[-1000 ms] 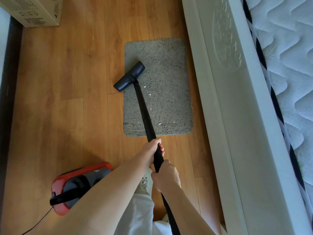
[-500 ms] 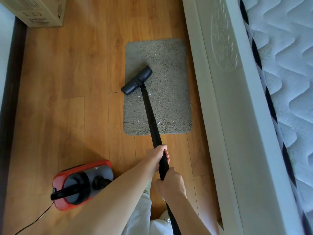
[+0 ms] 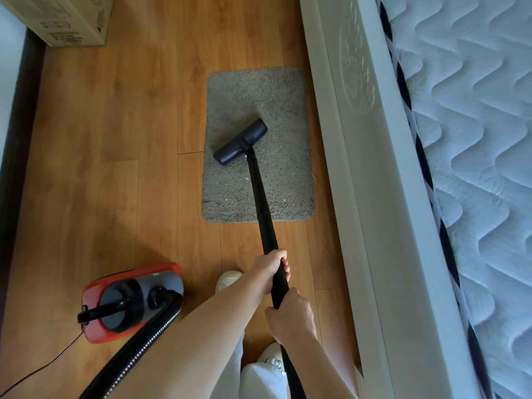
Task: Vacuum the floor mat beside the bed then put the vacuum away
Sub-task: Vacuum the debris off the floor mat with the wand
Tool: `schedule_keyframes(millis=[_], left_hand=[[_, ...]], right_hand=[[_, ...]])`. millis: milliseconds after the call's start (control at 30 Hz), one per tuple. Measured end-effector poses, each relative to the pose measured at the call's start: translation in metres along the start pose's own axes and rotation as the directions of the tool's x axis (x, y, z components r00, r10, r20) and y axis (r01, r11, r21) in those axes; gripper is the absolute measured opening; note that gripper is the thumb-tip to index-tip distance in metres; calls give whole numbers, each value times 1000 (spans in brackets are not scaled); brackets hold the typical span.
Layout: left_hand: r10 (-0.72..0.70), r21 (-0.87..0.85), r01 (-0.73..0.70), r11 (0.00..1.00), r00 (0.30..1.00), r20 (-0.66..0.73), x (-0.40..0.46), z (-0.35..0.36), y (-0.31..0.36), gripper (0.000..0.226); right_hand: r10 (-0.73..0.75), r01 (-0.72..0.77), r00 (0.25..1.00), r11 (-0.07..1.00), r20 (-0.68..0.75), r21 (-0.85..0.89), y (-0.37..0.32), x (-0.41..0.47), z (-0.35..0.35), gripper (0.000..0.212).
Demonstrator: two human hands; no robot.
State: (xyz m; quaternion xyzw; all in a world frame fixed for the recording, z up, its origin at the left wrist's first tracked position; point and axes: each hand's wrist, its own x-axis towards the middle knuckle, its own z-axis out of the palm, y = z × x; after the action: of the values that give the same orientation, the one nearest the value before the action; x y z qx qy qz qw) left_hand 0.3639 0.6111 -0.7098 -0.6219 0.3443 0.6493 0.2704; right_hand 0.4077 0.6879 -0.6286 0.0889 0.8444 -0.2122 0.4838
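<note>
We find both hands clenched round the black vacuum wand (image 3: 263, 214): left hand (image 3: 272, 267) ahead, right hand (image 3: 290, 315) behind. The floor head (image 3: 240, 141) rests on the grey floor mat (image 3: 259, 96), beside the bed frame (image 3: 371, 197). The red vacuum body (image 3: 131, 302) sits on the wooden floor (image 3: 115, 168).

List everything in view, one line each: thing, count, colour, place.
floor mat: 1, grey, on floor beside bed
vacuum head: 1, black, on mat
wand: 1, black, head to hands
canister vacuum: 1, red and grey, floor, lower left
hose: 1, black, from canister
power cord: 1, black, bottom left
cardboard box: 1, tan, top left
bed frame: 1, white, right
mattress: 1, white, on frame
shoes: 2, cream, on floor
left hand: grips wand
right hand: grips wand, nearer
</note>
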Motion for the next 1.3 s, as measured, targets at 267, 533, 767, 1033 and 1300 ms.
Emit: schedule_keyframes(millis=[267, 533, 767, 1033, 1300], left_hand=[[-45, 31, 45, 999, 999, -1, -10, 1, -31, 21], [-50, 103, 48, 994, 999, 12, -26, -18, -37, 20], [-14, 102, 14, 995, 1000, -6, -31, -46, 0, 23], [37, 102, -35, 994, 999, -20, -20, -71, 51, 26], [20, 106, -22, 994, 1000, 24, -18, -76, 60, 25]], right_hand=[[36, -36, 999, 999, 38, -22, 22, -19, 5, 35], [91, -90, 993, 996, 82, -17, 12, -43, 16, 35], [70, -75, 993, 996, 91, 49, -31, -39, 27, 35], [53, -60, 996, 993, 73, 101, -83, -19, 32, 35], [80, -87, 994, 993, 79, 82, -96, -17, 29, 36]])
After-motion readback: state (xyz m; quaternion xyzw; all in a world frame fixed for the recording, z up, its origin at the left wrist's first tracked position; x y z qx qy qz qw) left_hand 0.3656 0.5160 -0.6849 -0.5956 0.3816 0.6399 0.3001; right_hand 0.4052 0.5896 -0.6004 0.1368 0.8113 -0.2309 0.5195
